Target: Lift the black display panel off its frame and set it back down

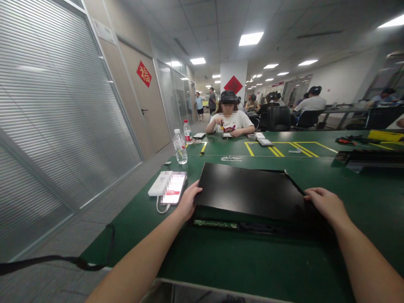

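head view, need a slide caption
Left hand and right hand at either side of a black panel, circuit board showing by its near edge.

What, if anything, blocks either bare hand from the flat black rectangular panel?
Nothing visible on the left: the left hand touches the panel directly. On the right, a thin black rim runs beside the panel; whether the right hand grips panel or rim, I cannot tell.

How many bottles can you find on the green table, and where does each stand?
2. The pale-capped bottle stands just beyond the phone; the red-capped bottle stands farther back, slightly to its right in the picture. Anything behind the black panel may be hidden.
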A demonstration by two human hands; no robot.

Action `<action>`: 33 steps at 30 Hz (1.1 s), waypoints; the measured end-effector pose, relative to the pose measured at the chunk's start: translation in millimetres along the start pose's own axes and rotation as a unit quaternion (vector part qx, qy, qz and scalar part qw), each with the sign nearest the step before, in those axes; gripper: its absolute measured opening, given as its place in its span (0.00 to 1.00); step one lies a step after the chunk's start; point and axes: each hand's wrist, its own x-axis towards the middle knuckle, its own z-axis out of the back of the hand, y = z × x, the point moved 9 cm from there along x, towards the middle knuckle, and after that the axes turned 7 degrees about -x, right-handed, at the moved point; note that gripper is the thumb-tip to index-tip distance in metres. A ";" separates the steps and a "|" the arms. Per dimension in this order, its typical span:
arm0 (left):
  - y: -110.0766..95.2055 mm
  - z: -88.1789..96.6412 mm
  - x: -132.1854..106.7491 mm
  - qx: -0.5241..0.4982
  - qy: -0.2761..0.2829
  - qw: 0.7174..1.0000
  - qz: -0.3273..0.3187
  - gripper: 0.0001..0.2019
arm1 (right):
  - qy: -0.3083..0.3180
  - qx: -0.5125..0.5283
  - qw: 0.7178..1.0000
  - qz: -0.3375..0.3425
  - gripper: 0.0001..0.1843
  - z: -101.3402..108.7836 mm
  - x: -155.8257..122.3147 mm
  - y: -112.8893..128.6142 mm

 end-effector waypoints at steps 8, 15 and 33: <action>4.5 2.0 2.8 -0.006 0.014 1.000 0.017 0.26 | -0.003 -0.017 1.000 0.000 0.15 1.0 -0.1 -0.3; 4.6 3.9 1.5 -0.017 -0.006 0.999 0.035 0.28 | -0.012 -0.050 0.999 0.002 0.16 2.2 -0.1 1.7; 6.6 2.7 0.4 -0.031 0.005 0.999 0.041 0.30 | 0.002 -0.116 0.993 0.008 0.22 0.2 6.0 1.9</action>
